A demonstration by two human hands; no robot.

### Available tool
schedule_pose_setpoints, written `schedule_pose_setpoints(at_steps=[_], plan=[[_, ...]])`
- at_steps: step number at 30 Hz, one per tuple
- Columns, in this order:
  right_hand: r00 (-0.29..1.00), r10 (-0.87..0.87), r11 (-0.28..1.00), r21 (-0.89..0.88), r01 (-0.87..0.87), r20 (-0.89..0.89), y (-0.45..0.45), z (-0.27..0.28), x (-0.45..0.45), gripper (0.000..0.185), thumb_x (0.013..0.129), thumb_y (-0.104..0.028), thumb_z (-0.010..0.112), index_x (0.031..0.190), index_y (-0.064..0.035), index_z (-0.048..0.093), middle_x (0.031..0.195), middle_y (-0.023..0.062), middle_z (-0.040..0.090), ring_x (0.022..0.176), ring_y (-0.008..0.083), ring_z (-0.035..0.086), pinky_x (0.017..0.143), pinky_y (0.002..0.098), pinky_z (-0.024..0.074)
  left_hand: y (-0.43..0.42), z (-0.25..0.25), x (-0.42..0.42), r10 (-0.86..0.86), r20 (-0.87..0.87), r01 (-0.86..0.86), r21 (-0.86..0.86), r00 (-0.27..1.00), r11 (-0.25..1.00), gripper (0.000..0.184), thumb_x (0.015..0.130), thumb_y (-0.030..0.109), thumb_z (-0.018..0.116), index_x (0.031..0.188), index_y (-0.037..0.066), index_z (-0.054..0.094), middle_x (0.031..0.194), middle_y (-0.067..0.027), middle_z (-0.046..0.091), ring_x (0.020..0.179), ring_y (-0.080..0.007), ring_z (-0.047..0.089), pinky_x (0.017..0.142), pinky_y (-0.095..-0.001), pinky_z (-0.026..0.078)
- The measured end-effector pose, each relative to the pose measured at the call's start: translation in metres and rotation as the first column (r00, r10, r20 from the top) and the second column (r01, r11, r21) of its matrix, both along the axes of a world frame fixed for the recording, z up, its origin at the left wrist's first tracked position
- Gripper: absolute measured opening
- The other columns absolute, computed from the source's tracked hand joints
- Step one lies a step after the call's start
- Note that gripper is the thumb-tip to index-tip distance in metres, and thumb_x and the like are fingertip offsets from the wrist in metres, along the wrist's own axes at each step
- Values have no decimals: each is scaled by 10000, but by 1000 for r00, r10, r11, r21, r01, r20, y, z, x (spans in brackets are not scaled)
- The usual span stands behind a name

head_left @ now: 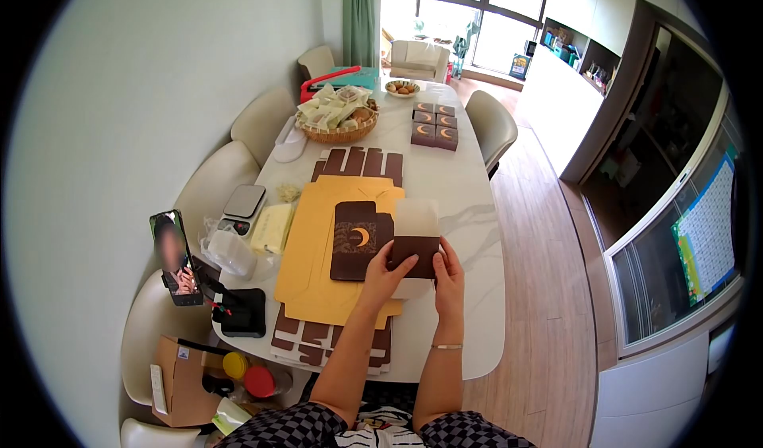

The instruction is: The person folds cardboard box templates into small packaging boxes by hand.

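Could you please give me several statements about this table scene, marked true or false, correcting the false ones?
1. The bare left hand and bare right hand both hold a dark brown cardboard piece with a pale flap. True.
2. The round woven basket holds green apples. False: the basket holds pale wrapped packets.
3. Small dark brown boxes with orange crescents stand on the white marbled table. True.
4. The black rectangular phone lies flat. False: the phone is propped up on a black stand.
5. A dark brown panel with an orange crescent lies on flat yellow cardboard. True.
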State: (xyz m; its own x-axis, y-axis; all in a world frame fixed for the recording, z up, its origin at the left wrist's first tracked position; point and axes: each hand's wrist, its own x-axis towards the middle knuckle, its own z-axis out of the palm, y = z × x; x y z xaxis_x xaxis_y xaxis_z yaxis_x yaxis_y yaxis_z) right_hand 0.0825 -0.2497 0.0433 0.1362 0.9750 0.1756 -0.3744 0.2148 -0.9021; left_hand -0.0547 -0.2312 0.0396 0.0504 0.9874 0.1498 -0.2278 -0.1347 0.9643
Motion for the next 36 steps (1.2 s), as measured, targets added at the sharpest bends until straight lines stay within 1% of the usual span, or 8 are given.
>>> schedule_pose_setpoints(at_steps=[8,10,15,18,20,24,31,36], plan=[[998,-61,998,13,61,21,4,-10,6,429,996,-147,523,1389,8,447,1271,119,582,1138,164,552,983,293,441,-1,-1,3,44,29,-43,-28,999,999,495,905,110,668,1344,9,464,1144,-81,621,973,-106,591,823,-247,496],[998,-59,998,20,58,4,3,-8,7,430,1000,-143,514,1389,22,437,1272,117,580,1143,165,553,986,290,440,-5,7,1,139,41,-142,67,989,988,577,911,112,662,1422,55,401,1147,-77,609,947,-95,591,799,-238,496],[999,-19,999,36,21,-47,-1,-1,5,432,999,-118,504,1396,32,420,1296,112,563,1168,170,544,1003,289,429,-2,8,-6,76,41,-81,136,996,987,702,864,78,706,1467,88,347,1154,-73,592,946,-104,598,772,-250,518],[987,-160,985,61,160,0,5,-9,6,365,976,-109,551,1318,17,523,1236,95,598,1119,156,562,933,279,461,-11,22,-2,152,-16,-148,160,988,976,767,802,46,756,1455,70,354,1158,-75,587,952,-124,604,769,-261,535],[764,-507,859,162,485,400,5,-4,7,228,932,-96,626,1146,-25,657,1057,37,638,946,103,586,773,238,477,-12,22,4,225,-56,-211,184,973,960,795,767,28,781,1444,59,365,1158,-77,585,954,-137,607,769,-264,542],[939,-308,951,35,306,154,-7,32,-11,116,866,-81,706,967,-24,712,768,-21,600,663,51,559,618,199,446,-7,8,9,472,-176,-373,407,864,834,716,707,21,815,1339,31,478,1145,-96,576,995,-173,599,792,-288,545],[888,-360,932,139,334,287,-4,27,-29,111,863,-98,709,839,9,694,723,29,608,626,78,554,585,221,433,-18,18,20,626,-194,-402,618,756,676,615,647,-51,766,1224,34,570,1123,-112,582,1037,-291,586,881,-347,498],[839,-450,892,192,409,305,-6,35,-39,181,873,-101,695,744,17,648,692,33,570,601,92,534,576,232,427,-17,14,21,657,-196,-404,651,728,642,573,673,-33,763,1210,38,575,1151,-119,609,1068,-298,592,920,-372,489]])
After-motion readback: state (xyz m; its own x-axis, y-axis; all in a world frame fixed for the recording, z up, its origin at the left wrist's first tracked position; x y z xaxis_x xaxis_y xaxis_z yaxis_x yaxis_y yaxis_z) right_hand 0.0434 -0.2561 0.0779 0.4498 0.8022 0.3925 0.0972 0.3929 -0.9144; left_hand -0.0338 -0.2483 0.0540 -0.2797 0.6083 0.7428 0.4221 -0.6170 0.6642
